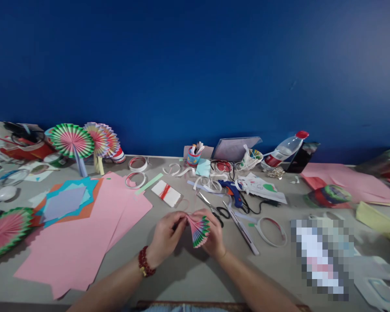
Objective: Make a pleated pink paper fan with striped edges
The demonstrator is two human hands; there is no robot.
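A small pleated paper fan, pink with green and blue edges, is spread between my two hands above the table. My left hand, with a red bead bracelet at its wrist, pinches near the fan's gathered end. My right hand is closed around the fan's other side, with some fingers hidden behind the pleats. Just beyond lies a white card wound with red thread. A faint strand runs near my fingers, though its end cannot be made out. Black-handled scissors and a utility knife lie close to my right hand.
Pink paper sheets and coloured sheets cover the left. Finished fans stand by the blue wall. Tape rolls, a blue glue gun and a tilted bottle lie to the right.
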